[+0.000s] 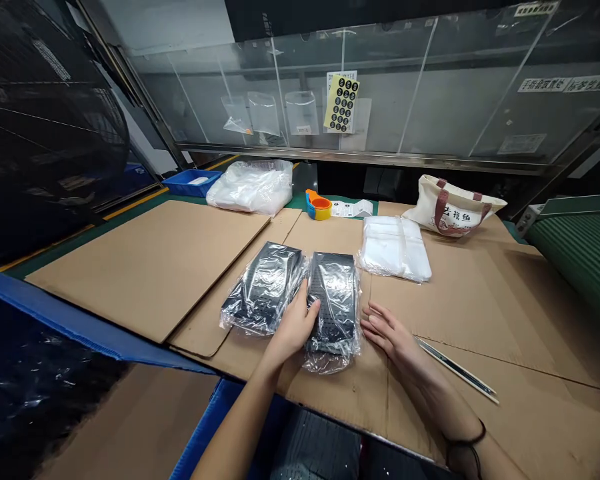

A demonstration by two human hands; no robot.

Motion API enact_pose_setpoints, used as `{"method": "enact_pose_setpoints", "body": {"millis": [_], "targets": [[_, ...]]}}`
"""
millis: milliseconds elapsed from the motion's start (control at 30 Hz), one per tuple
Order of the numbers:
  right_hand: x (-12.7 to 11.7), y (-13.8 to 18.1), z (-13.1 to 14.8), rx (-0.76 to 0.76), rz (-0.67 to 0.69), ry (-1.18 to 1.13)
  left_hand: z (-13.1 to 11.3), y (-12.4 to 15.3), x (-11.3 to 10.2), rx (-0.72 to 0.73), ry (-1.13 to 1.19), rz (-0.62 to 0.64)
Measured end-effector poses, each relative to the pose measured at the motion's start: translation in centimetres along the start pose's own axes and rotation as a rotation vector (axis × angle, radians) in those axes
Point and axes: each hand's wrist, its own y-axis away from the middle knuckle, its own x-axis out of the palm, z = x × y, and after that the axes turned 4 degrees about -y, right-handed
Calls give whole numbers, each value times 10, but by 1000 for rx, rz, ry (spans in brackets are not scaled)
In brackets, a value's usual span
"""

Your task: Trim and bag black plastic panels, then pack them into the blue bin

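Note:
Two black ribbed rectangular items lie side by side on brown cardboard, each wrapped in clear plastic. My left hand (294, 328) sits between them, its thumb on the edge of the right packet (334, 301) and its fingers partly hidden against the left packet (263, 288). My right hand (387, 331) lies flat and open on the cardboard (460, 313), fingertips close to the right packet's plastic. A stack of white plastic bags (395, 248) lies beyond it. A long thin metal strip (455, 370) lies to the right of my right wrist.
Beyond the cardboard stand a tape dispenser (319, 205), a white label strip (351, 209), a canvas tote bag (450, 207), a bagged white bundle (253, 187) and a blue tray (191, 182). A green conveyor belt (580, 253) runs along the right.

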Motion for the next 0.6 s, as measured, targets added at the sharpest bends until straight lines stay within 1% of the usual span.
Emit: {"method": "enact_pose_setpoints", "body": {"millis": [100, 200, 300, 367, 400, 467, 533, 600], "targets": [[22, -18, 3, 110, 32, -56, 0, 1, 1, -37, 49, 12], [38, -26, 9, 146, 68, -37, 2, 3, 4, -49, 108, 5], [45, -27, 15, 203, 135, -5, 4, 9, 8, -27, 217, -8], [46, -23, 16, 207, 147, 3, 3, 14, 11, -4, 335, -18], [45, -20, 16, 186, 144, -3, 3, 16, 12, -1, 415, -13], [42, -12, 13, 76, 154, -5, 0, 21, 13, -9, 596, 12], [36, -2, 9, -108, 188, 55, -4, 24, 12, 4, 734, 34], [31, 8, 5, -282, 217, 175, -6, 28, 10, 46, 765, 14]]}}
